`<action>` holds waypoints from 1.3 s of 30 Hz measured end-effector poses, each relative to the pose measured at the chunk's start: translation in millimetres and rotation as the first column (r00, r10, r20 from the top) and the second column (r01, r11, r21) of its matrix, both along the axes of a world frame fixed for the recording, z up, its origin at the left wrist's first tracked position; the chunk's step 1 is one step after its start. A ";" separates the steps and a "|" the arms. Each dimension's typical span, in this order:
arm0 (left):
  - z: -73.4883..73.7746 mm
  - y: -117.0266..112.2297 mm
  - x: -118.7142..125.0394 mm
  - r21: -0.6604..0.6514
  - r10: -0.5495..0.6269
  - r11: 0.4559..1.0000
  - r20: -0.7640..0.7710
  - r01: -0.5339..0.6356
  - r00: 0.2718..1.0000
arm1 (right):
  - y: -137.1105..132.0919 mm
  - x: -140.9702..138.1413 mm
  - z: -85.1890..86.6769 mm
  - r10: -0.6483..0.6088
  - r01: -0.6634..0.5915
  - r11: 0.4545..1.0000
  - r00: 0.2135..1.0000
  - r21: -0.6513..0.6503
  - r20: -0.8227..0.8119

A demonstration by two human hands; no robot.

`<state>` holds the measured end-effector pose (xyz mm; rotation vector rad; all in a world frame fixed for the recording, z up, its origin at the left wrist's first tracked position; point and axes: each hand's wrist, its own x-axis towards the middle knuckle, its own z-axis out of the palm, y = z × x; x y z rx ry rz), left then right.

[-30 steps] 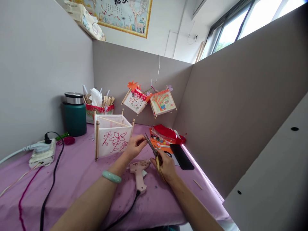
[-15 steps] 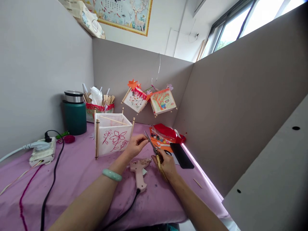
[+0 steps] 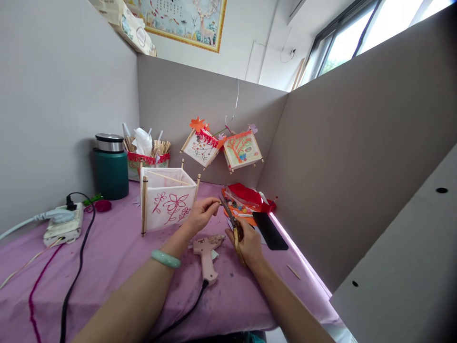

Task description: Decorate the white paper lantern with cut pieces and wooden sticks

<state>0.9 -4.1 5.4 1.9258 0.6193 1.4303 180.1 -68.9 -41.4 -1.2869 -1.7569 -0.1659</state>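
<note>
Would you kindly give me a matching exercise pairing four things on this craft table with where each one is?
1 scissors
2 glue gun
3 green flask
4 black phone

A lying flat by the right partition
B gripped in the right hand
C lying just left of that hand
D standing back left, beside the stick box

Pairs: 1-B, 2-C, 3-D, 4-A

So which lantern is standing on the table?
The white lantern with pink flowers drawn on it, just beyond the left hand. The other two lanterns hang tilted in front of the back wall, with red and orange trim.
</note>
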 end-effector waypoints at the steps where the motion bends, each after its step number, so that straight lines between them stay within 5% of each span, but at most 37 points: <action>1: -0.5 0.7 0.1 -0.004 -0.011 1.000 0.010 0.011 1.000 | -0.1 0.0 -0.2 0.002 -0.002 1.000 1.000 0.005 0.015; 39: -4.8 1.0 0.2 0.112 0.094 0.991 -0.239 -0.069 0.966 | 4.5 -2.0 -5.9 -0.069 0.068 0.998 0.993 0.009 0.100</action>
